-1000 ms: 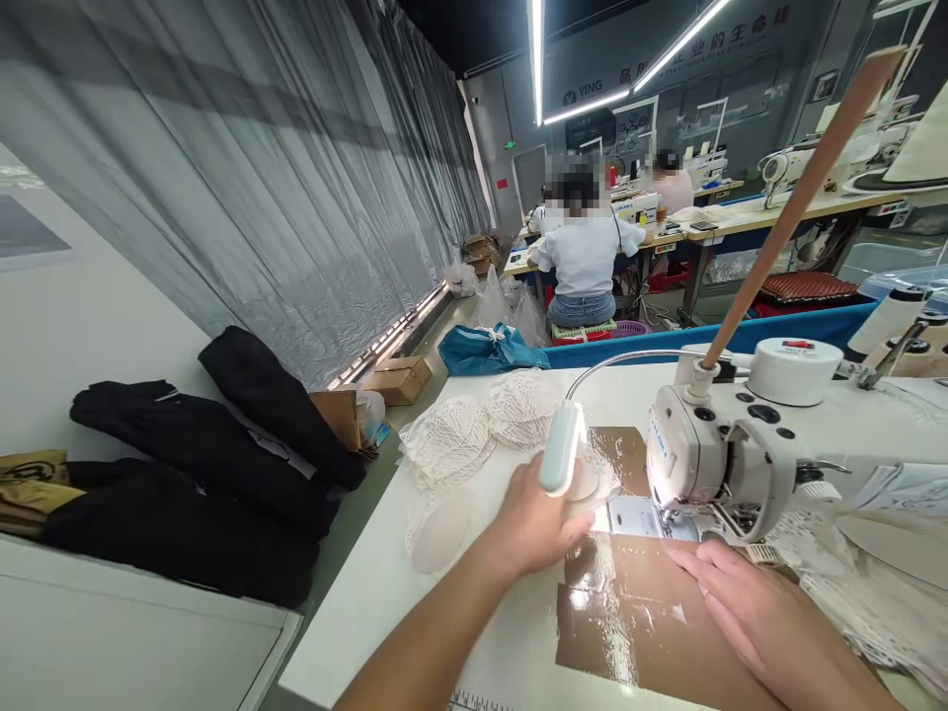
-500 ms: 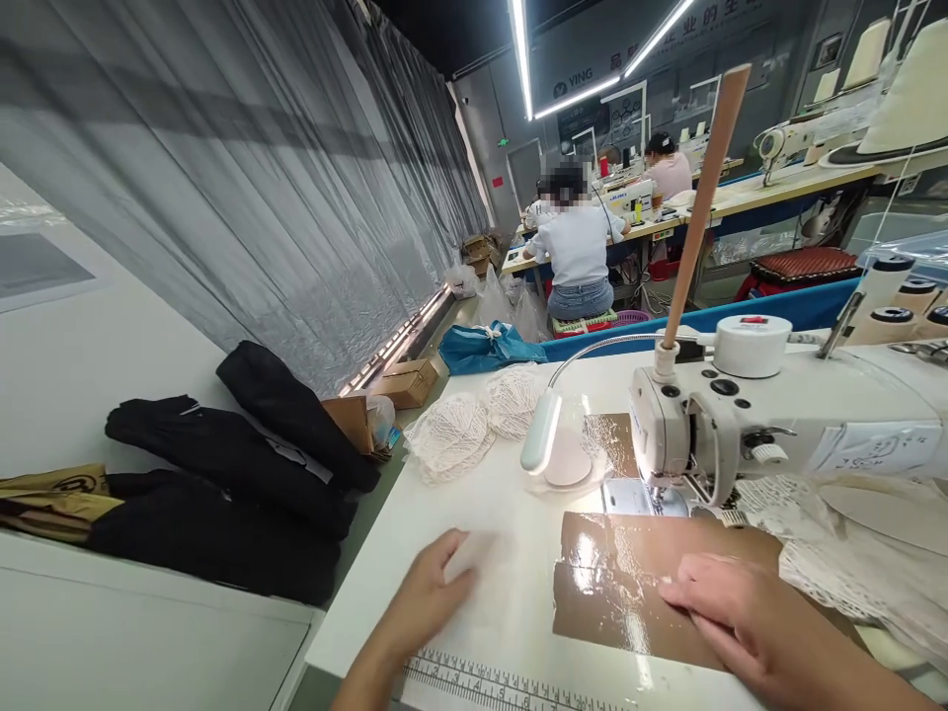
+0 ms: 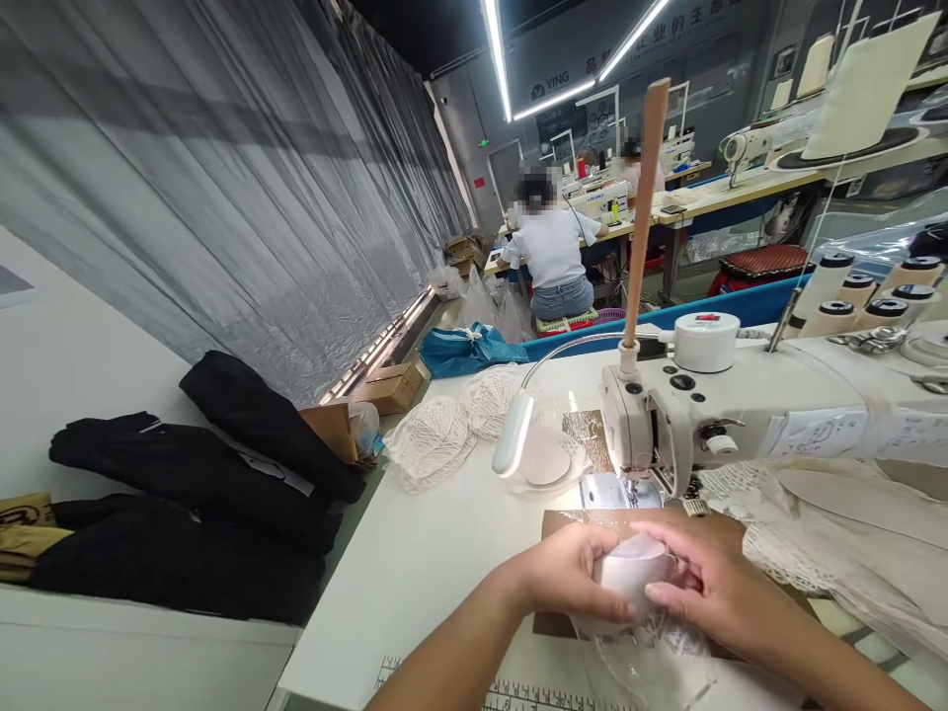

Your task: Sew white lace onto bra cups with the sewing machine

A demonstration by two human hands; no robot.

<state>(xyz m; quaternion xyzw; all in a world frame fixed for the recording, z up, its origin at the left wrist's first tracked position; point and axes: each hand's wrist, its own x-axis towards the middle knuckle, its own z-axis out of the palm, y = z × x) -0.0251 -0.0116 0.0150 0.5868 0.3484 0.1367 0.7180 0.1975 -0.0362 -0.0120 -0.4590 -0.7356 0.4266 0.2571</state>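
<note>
Both hands grip a white, curved foam bra cup (image 3: 631,575) in front of the sewing machine (image 3: 748,395). My left hand (image 3: 567,578) holds its left side, thumb across the near face. On the opposite side, my right hand (image 3: 707,583) pinches the edge between thumb and fingers. White lace and sheer fabric (image 3: 685,637) hang below the cup. Beneath lies a brown, tape-covered board (image 3: 555,624), largely hidden by the hands. The needle area (image 3: 629,489) is lit, just beyond my fingers.
White lace cups (image 3: 430,439) and a flat round pad (image 3: 546,456) lie left of the machine, near a bendable lamp (image 3: 513,434). More lace (image 3: 785,548) is piled at right. A ruler strip (image 3: 548,694) runs along the front edge. A person (image 3: 555,247) sits ahead.
My left hand has moved right from over the bare tabletop, and my right hand has come off the brown board. Both now hold the bra cup, and the view has turned slightly right.
</note>
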